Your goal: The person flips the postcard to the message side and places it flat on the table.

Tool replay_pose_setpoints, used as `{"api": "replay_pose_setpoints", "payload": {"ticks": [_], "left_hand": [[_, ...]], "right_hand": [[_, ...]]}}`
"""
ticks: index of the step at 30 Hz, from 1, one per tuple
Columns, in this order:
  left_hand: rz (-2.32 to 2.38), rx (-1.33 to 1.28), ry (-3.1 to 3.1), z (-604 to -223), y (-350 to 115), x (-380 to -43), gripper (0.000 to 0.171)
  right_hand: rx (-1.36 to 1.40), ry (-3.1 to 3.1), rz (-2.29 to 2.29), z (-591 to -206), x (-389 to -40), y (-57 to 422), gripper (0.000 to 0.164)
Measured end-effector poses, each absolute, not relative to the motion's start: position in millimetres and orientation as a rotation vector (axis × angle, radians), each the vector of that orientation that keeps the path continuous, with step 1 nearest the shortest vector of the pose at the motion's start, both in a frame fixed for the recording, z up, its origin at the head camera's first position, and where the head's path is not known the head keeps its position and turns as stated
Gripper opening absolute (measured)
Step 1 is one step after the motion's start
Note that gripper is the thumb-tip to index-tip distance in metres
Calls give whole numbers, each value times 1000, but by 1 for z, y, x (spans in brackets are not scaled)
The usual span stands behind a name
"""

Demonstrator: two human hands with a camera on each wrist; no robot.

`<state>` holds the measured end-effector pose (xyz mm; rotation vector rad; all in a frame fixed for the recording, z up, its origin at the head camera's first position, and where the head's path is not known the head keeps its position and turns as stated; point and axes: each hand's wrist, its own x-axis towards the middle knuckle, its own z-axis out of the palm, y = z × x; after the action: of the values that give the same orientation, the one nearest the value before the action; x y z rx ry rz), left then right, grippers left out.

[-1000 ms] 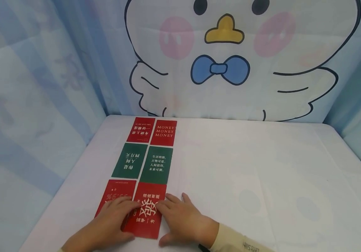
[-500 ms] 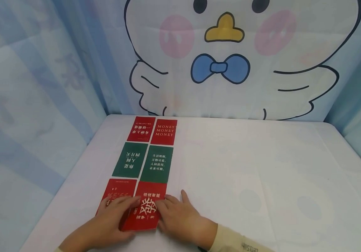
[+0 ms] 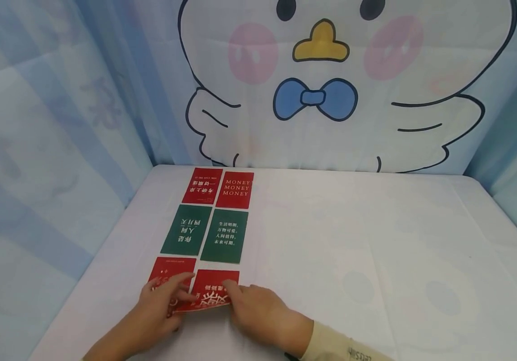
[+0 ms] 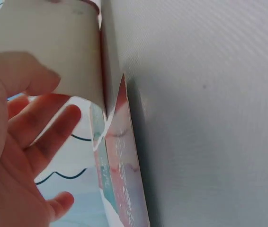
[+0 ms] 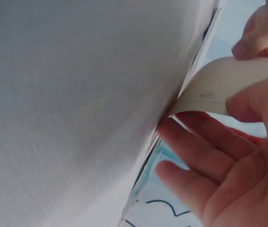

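Note:
Both hands hold a red card [image 3: 218, 279] with white characters at the near end of the right column of cards. Its near edge is lifted and the card bends, so its pale back [image 4: 63, 33] shows in the wrist views. My left hand [image 3: 152, 311] pinches the left side, thumb on the back and fingers toward the printed face. On the right side, my right hand [image 3: 260, 313] grips the card with its thumb on the back [image 5: 219, 85]. Beneath and beside the left fingers lies another red card [image 3: 175, 265], partly covered.
Beyond the hands, two green cards [image 3: 186, 229] lie side by side on the white table [image 3: 353, 250]. Farther back are a red card [image 3: 202, 185] and a red MONEY card [image 3: 235, 190]. A cartoon-print curtain [image 3: 312, 140] stands behind the table.
The near right red card lay flat; its near edge has since been raised and bent. Its far edge has slid toward me, opening a gap from the green card. Both hands have shifted their hold.

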<state>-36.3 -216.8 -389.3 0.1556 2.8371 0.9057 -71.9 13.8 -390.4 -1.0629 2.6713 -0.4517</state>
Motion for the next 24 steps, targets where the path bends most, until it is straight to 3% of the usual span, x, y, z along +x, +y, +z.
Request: {"api": "replay_pose_setpoints", "payload": {"ticks": [9,16,24], "left_hand": [[1048,113,2995,-383,-208,-35,70],[1156,79,3217,-382,-205,-33,70],[1101,298,3357,-385,-207,-44,40]], "right_hand": [[-1224,2869,-803,-387,-76,20,49],[-1293,2877,-1233,-393,-78,21,53],[-1190,2815,-1394,-394,-80,20,56]]}}
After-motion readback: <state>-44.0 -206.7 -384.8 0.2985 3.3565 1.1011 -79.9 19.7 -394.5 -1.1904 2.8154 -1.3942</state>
